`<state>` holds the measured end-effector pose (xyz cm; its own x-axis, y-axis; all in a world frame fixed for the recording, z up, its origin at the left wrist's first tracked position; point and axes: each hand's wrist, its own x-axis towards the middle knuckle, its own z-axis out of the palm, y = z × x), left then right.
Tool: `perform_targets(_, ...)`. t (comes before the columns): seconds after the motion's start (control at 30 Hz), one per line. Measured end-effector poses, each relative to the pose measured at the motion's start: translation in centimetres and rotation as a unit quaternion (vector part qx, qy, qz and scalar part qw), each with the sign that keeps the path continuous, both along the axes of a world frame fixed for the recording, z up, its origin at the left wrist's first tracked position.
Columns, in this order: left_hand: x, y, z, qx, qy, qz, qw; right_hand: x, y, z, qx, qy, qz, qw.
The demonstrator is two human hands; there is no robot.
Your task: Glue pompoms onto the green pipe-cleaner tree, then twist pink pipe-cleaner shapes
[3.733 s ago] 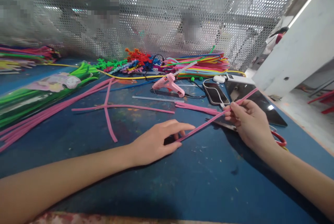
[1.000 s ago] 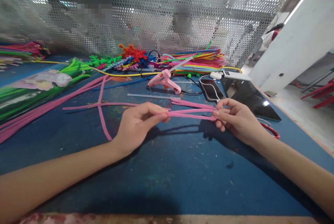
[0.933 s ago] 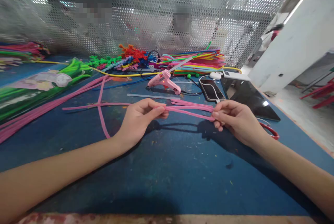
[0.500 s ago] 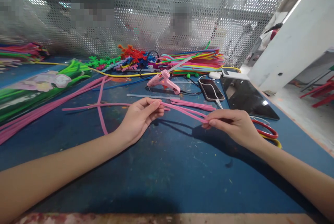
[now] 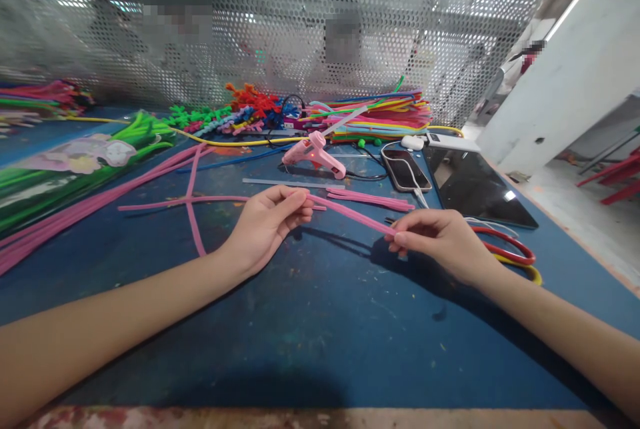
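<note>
Right hand (image 5: 440, 246) lower now, both hands, left (image 5: 270, 222) too, seemingly pinching folded pink pipe cleaner (image 5: 350, 214) ends.

Pink glue gun (image 5: 315, 153), phone (image 5: 405, 170), tablet (image 5: 477, 189) behind.

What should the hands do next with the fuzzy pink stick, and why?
Probably press the doubled pink pipe cleaner flat along its length. The left hand pinches one end and the right hand pinches the other, and the strands lie close together above the blue table. The scissors lie just beside the right hand, so a cut may follow.
</note>
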<state>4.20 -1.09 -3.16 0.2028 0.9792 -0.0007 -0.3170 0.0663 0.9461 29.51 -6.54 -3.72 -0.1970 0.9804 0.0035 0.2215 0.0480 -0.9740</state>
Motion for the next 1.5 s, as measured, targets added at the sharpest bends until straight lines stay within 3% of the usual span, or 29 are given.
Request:
perform_targets(0.17,-0.03,0.09,-0.15,0.005,0.002,-0.004,1.0,0.05,0.2,-0.39,-0.058,0.054,0.006,0.997)
perform_targets(0.67,-0.05,0.11,-0.23,0.006,0.007,-0.003,1.0,-0.14,0.45,-0.71,-0.076,0.146,-0.07,0.984)
perform_targets(1.13,0.2,-0.18,0.07,0.021,0.029,0.011,0.999,0.06,0.29,-0.58,-0.035,-0.01,-0.044,0.998)
perform_targets(1.5,0.2,-0.09,-0.08,0.021,0.023,0.001,1.0,0.02,0.39,-0.35,-0.016,-0.05,-0.071,0.996)
